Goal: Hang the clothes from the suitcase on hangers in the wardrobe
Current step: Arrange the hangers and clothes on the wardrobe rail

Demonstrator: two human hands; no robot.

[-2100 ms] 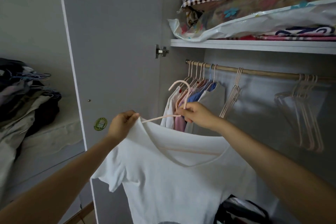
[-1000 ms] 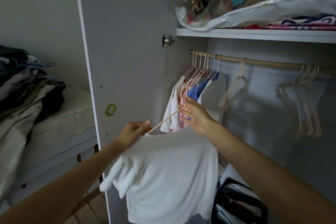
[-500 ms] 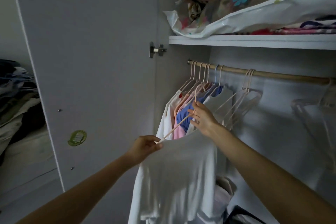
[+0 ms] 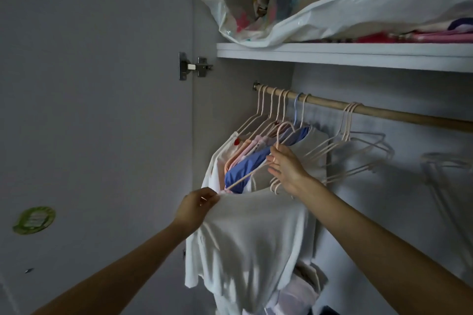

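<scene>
Since the white tee [image 4: 252, 233] is soft, light & floppy, hanging just below the rod [image 4: 371, 111], it's prob best steered via its stiff pink hanger [image 4: 258, 169], as now: right hand [image 4: 288, 170] pinches the neck under the hook, left hand [image 4: 197, 208] pinches the shoulder cloth.

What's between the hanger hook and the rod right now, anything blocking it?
Nothing solid. The hanger hook, held by the right hand, sits below the rod, in front of the hung clothes. The free stretch lies between those and the empty hangers.
</scene>
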